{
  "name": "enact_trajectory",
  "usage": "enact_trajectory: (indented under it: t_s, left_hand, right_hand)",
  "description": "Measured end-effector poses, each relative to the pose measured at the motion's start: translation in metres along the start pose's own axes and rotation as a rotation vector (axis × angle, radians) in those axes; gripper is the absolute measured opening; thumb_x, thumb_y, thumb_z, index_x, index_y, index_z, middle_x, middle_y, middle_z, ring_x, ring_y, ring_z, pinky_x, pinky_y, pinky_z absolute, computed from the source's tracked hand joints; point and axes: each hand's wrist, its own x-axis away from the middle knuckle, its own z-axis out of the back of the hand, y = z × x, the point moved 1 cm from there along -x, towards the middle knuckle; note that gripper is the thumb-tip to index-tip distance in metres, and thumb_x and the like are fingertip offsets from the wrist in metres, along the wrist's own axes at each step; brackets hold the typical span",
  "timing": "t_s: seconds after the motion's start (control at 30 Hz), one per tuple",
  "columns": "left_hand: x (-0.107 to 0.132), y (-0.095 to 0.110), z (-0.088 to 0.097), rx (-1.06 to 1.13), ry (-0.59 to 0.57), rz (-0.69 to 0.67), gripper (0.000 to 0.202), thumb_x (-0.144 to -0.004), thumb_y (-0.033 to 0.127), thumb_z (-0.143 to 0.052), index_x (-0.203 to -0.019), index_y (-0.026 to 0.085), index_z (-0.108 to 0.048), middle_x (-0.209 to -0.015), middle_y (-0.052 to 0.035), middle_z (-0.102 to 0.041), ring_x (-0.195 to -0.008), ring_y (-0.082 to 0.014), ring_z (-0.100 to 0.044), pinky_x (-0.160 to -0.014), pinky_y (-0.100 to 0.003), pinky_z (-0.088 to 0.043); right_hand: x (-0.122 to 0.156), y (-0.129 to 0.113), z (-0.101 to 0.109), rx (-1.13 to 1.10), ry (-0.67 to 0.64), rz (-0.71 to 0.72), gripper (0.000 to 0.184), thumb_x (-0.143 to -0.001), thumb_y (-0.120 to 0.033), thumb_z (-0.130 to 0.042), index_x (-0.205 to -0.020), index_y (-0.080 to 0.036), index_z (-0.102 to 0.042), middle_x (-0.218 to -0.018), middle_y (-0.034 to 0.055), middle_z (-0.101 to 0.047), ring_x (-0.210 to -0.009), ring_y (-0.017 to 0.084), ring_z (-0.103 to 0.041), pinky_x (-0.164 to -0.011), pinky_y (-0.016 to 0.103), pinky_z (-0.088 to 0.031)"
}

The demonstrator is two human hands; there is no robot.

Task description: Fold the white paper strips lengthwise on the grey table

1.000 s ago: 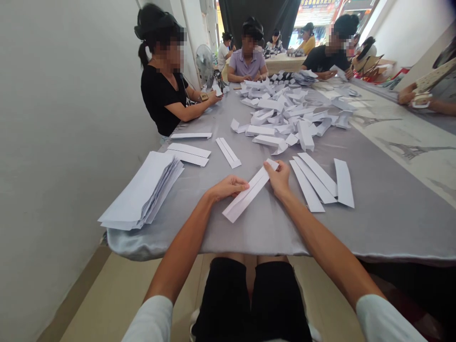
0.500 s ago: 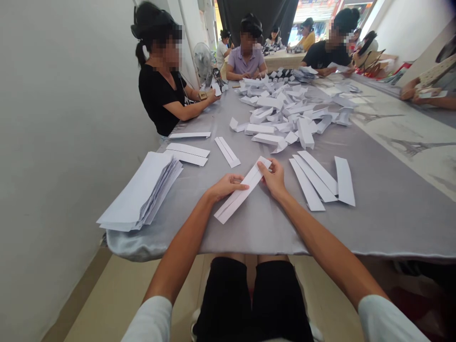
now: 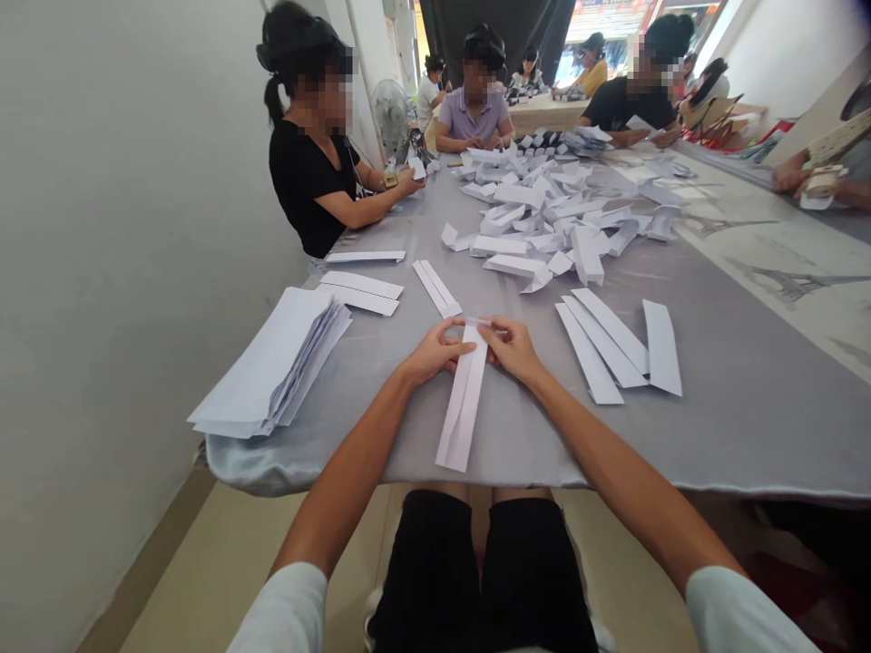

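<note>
Currently my L hand (image 3: 434,352) & R hand (image 3: 513,348) both pinch a folded paper strip (image 3: 464,399) nr its far end.

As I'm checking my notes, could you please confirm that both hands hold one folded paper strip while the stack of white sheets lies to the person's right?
Not quite: the stack of white sheets lies to the person's left, as the head view shows. The left hand and the right hand do both hold one folded paper strip.
</note>
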Motion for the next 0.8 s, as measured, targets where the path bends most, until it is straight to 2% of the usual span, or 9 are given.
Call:
enact_trajectory:
  t_s: [0.1, 0.23, 0.4, 0.47, 0.6, 0.7, 0.8]
  left_hand:
    - [0.0018, 0.0009, -0.0016, 0.057, 0.025, -0.05, 0.085, -0.07, 0.034, -0.092, -0.139, 0.028, -0.042, -0.089, -0.001, -0.075, -0.074, -0.0201, -0.075, -0.061, -0.025, -0.058]
    - [0.0021, 0.0009, -0.0034, 0.067, 0.014, -0.079, 0.071, -0.072, 0.033, -0.09, -0.125, 0.026, -0.044, -0.088, -0.0002, -0.074, -0.076, -0.0206, -0.076, -0.062, -0.026, -0.059]
    - [0.0008, -0.0004, -0.005, 0.051, 0.029, -0.087, 0.067, -0.071, 0.036, -0.09, -0.117, 0.025, -0.044, -0.087, -0.0007, -0.074, -0.075, -0.0208, -0.075, -0.06, -0.026, -0.059]
    - [0.0006, -0.0003, -0.0054, 0.051, 0.047, -0.086, 0.064, -0.07, 0.035, -0.09, -0.115, 0.025, -0.044, -0.084, 0.0009, -0.073, -0.072, -0.0197, -0.075, -0.059, -0.025, -0.058]
    - [-0.0002, 0.001, -0.0064, 0.082, 0.052, -0.077, 0.058, -0.07, 0.034, -0.088, -0.108, 0.025, -0.046, -0.084, 0.0002, -0.074, -0.071, -0.0209, -0.075, -0.058, -0.026, -0.058]
    - [-0.0017, 0.0007, -0.0072, 0.079, 0.078, -0.059, 0.048, -0.076, 0.045, -0.083, -0.1, 0.023, -0.049, -0.083, -0.0018, -0.073, -0.069, -0.022, -0.076, -0.055, -0.028, -0.058]
    - [-0.0029, -0.0014, -0.0069, 0.03, 0.149, -0.097, 0.052, -0.076, 0.052, -0.084, -0.098, 0.022, -0.049, -0.081, -0.002, -0.073, -0.068, -0.0202, -0.074, -0.055, -0.026, -0.057]
  right_hand:
    - [0.0049, -0.003, -0.0033, 0.048, -0.1, 0.0, 0.044, -0.089, -0.056, -0.067, -0.114, -0.021, -0.079, -0.063, -0.0012, -0.063, -0.048, 0.014, -0.055, -0.043, 0.025, -0.041]
    - [0.004, -0.0016, -0.0012, 0.017, -0.135, 0.006, 0.046, -0.091, -0.053, -0.063, -0.117, -0.02, -0.081, -0.06, -0.0017, -0.061, -0.05, 0.015, -0.055, -0.044, 0.025, -0.043]
    - [-0.0018, 0.0039, 0.0017, -0.042, -0.103, -0.031, 0.061, -0.096, -0.069, -0.052, -0.104, -0.016, -0.083, -0.056, -0.0009, -0.058, -0.045, 0.013, -0.051, -0.04, 0.025, -0.039]
    - [-0.0025, 0.0039, 0.0011, -0.022, -0.066, -0.024, 0.058, -0.093, -0.069, -0.059, -0.102, -0.016, -0.082, -0.055, -0.0012, -0.059, -0.044, 0.013, -0.05, -0.039, 0.025, -0.039]
    - [-0.0016, 0.0017, -0.0013, -0.03, -0.035, -0.038, 0.048, -0.084, -0.058, -0.075, -0.109, -0.017, -0.081, -0.06, -0.0007, -0.063, -0.048, 0.014, -0.055, -0.039, 0.025, -0.041]
    - [-0.0008, -0.0011, -0.0024, -0.054, -0.036, -0.047, 0.049, -0.08, -0.055, -0.079, -0.112, -0.017, -0.078, -0.068, -0.0006, -0.064, -0.049, 0.013, -0.058, -0.038, 0.024, -0.041]
    - [-0.0005, -0.0039, -0.0033, -0.072, -0.041, -0.051, 0.052, -0.077, -0.057, -0.081, -0.113, -0.02, -0.074, -0.072, -0.0022, -0.063, -0.05, 0.013, -0.059, -0.037, 0.024, -0.041]
